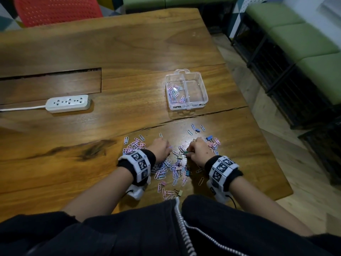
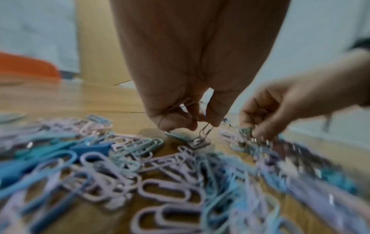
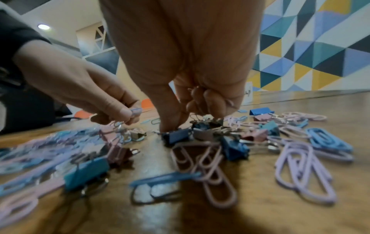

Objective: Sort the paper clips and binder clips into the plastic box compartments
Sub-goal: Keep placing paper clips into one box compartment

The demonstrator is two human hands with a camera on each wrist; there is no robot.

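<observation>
A loose pile of pastel paper clips (image 1: 162,169) and small binder clips (image 1: 186,171) lies on the wooden table (image 1: 73,169) in front of me. My left hand (image 1: 161,147) hovers over the pile's left part and pinches paper clips (image 2: 206,132), with more tucked in its curled fingers. To its right, my right hand (image 1: 198,150) has binder clips (image 3: 195,90) in its curled fingers while its thumb touches a dark blue binder clip (image 3: 176,136). The clear plastic box (image 1: 203,85) stands farther back, with paper clips (image 1: 175,93) in its left compartment and the right one bare.
A white power strip (image 1: 68,103) with its cord lies at the left, beside a long slot (image 1: 49,85) in the table. A few stray clips (image 1: 197,129) lie between the pile and the box. The table's right edge (image 1: 267,145) is close; a red chair (image 1: 55,10) stands beyond.
</observation>
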